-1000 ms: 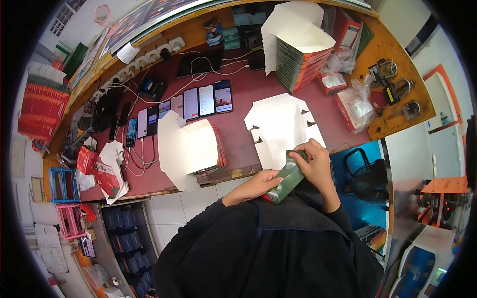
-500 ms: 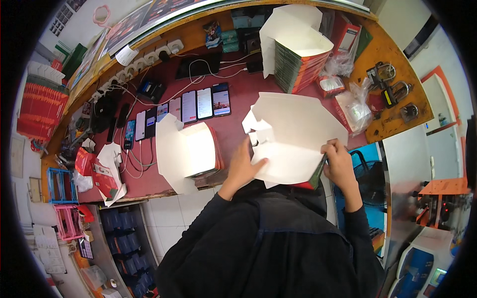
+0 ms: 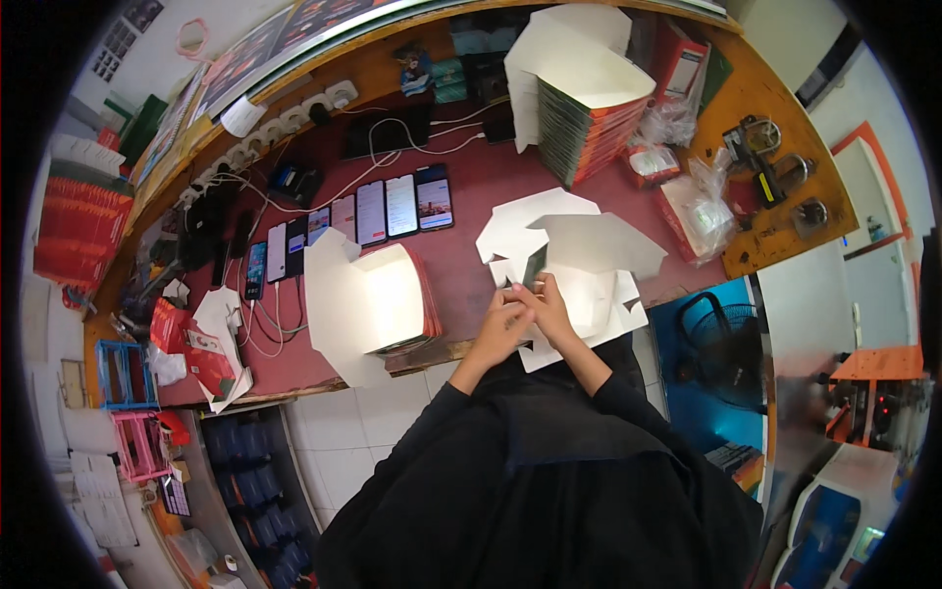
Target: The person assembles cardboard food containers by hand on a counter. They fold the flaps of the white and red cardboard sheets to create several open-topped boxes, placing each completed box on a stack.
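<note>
A white-sided cardboard box blank (image 3: 594,290) lies partly folded at the table's near edge, with notched flaps on its near and left sides. Its left panel stands raised, showing a narrow dark green strip of the outer face. My right hand (image 3: 551,312) is closed on that raised panel near its corner. Close beside it my left hand (image 3: 503,332) has its fingers bent and pressed together at the same corner. Both hands meet there, so the tab between them is mostly hidden. Left of them sits a stack of box blanks (image 3: 388,299), white inside with red edges.
A taller stack of red and green blanks (image 3: 594,123) stands at the back right. Several phones (image 3: 400,204) lie in a row with charging cables at the back left. Plastic-wrapped packs (image 3: 699,211) and padlocks (image 3: 756,137) sit on the right, above a black fan (image 3: 726,348).
The large panel that faced up has been folded back, and side panels now stand up. My right hand has moved left from the blank's right edge to join my left hand at the left corner.
</note>
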`<act>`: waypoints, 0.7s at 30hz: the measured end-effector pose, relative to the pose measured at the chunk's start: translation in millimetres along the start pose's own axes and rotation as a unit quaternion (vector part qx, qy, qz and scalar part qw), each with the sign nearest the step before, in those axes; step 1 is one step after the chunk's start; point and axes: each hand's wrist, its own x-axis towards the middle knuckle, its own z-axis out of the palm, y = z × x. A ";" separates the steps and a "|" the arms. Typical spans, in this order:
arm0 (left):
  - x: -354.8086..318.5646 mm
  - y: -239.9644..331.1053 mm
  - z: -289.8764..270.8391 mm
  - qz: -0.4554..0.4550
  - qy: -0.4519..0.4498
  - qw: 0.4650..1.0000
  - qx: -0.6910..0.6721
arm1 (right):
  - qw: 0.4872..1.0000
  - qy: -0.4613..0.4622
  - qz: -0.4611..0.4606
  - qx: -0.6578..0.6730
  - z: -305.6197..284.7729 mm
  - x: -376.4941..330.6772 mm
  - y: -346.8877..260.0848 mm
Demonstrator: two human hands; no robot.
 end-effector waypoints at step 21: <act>-2.3 19.5 -11.6 0.137 0.139 0.967 0.165 | 0.998 0.022 0.015 0.054 -13.4 23.3 -15.5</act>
